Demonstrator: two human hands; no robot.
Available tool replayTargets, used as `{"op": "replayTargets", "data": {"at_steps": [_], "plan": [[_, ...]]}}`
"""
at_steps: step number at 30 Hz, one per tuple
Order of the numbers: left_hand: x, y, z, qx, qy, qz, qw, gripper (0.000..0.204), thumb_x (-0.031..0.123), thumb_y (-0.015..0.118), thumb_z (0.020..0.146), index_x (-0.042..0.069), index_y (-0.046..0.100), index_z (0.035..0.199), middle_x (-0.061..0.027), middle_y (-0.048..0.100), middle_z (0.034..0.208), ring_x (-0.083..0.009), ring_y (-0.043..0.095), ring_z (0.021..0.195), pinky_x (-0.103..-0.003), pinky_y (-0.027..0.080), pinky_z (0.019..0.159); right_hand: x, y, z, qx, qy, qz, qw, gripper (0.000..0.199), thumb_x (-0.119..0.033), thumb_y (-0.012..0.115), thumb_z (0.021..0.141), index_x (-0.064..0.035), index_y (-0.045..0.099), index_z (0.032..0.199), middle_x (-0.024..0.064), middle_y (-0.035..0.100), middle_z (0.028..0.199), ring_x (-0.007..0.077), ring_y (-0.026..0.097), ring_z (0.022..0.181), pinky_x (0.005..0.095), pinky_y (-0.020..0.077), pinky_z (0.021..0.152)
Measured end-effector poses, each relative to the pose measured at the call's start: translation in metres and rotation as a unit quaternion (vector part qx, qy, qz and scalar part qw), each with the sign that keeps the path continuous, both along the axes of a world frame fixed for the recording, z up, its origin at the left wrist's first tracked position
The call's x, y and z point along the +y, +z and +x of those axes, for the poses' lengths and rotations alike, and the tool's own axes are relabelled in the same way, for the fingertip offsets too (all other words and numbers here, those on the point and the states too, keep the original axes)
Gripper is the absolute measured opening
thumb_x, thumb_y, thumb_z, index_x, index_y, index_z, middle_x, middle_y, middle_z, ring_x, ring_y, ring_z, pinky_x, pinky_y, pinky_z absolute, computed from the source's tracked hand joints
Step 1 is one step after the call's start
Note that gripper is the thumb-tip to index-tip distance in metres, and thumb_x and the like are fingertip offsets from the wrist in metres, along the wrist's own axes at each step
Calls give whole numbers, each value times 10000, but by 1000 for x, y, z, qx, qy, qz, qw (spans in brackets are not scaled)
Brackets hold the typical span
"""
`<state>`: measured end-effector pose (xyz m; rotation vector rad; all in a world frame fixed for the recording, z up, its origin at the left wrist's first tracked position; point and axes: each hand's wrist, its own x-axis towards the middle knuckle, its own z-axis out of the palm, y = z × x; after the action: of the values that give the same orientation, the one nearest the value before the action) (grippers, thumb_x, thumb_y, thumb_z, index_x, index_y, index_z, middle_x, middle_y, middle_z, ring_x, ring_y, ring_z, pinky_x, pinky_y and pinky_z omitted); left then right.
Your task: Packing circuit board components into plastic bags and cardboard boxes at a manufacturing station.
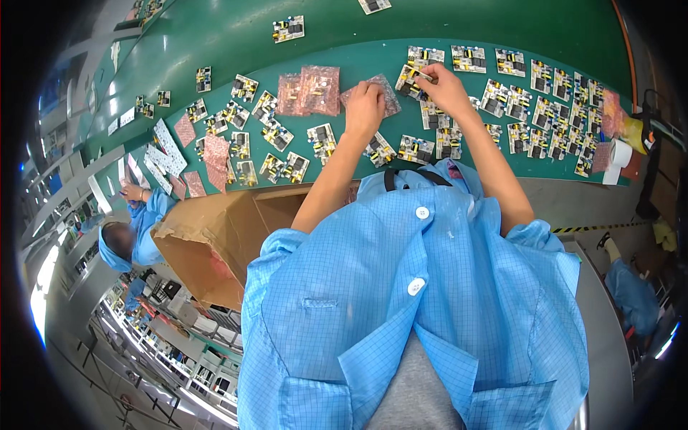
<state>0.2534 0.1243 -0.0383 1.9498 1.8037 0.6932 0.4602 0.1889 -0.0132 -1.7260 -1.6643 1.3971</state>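
Note:
My right hand (446, 92) pinches a circuit board (411, 82) by its right edge. This board carries yellow and black parts and is tilted over other boards on the green table. To its left, my left hand (365, 107) has its fingers bent down onto a clear pinkish bubble-wrap bag (388, 94), gripping its upper left part. Whether anything lies inside that bag is hard to make out. Just left of it, pink bubble-wrap bags (319, 89) with boards showing through lie overlapping.
Several loose circuit boards (512, 63) spread over the green table (344, 57) on both sides. Pink bubble-wrap pieces (216, 159) lie at left, a white roll (618, 154) at far right. An open cardboard box (208, 229) stands against the near edge. A co-worker (147, 222) is at far left.

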Motion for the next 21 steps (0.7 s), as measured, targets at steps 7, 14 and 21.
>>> {"op": "replayTargets", "data": {"at_steps": [7, 14, 21], "plan": [[-1, -1, 5, 22, 34, -21, 999, 105, 69, 664, 746, 37, 615, 834, -141, 554, 884, -349, 566, 861, -448, 479, 757, 1, -1, 18, 36, 102, -38, 993, 374, -254, 725, 737, -41, 659, 1037, 113, 699, 904, 237, 661, 805, 343, 515, 753], [-4, -7, -1, -7, 22, 19, 1000, 105, 52, 665, 731, 29, 595, 805, -132, 558, 887, -339, 567, 832, -435, 484, 738, -1, 2, 19, 91, 57, -75, 991, 477, -227, 751, 711, 5, 637, 1111, 97, 691, 960, 184, 659, 804, 321, 525, 732], [-6, -6, -1, -108, 47, 21, 993, 150, -12, 688, 714, 12, 577, 811, -115, 576, 913, -265, 585, 785, -347, 506, 682, -2, -8, 3, 179, -17, -135, 974, 484, -202, 776, 715, 37, 625, 1108, 87, 683, 967, 142, 650, 811, 271, 518, 725]]}}
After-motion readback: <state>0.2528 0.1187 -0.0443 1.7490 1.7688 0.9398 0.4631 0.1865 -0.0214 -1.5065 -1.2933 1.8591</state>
